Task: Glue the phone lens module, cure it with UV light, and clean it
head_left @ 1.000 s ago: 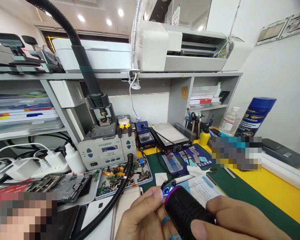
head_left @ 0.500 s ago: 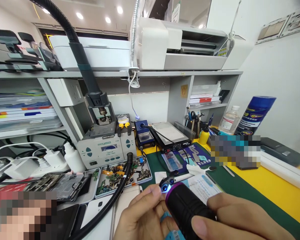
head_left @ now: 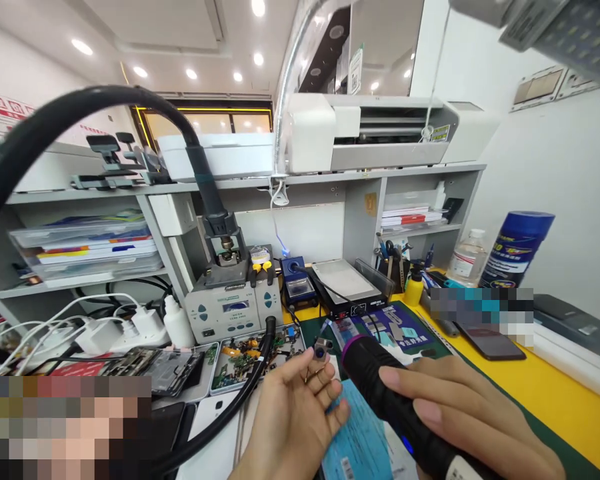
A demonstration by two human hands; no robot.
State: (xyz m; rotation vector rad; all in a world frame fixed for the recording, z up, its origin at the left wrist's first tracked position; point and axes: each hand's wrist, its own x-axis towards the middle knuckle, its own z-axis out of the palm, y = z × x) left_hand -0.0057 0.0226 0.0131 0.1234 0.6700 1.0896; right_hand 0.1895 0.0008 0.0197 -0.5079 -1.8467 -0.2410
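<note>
Between the thumb and fingertips of my left hand is a small camera module, its dark round lens showing. The palm faces up, the other fingers loosely curled. My right hand is wrapped over a black flashlight with a purple ring at its head and a small blue light on its body. The flashlight's head points toward the module, a short gap to its right. Under both hands lies a light-blue printed sheet on the green mat.
A tray of circuit boards sits left of the hands, crossed by a black hose. Behind stand a hot-air station and a flat heating plate. At right are a phone and a blue spray can.
The flashlight has drawn back to the right from the module, and its glow on the module is gone. My left fingers have opened out somewhat around it. The camera view has tilted up.
</note>
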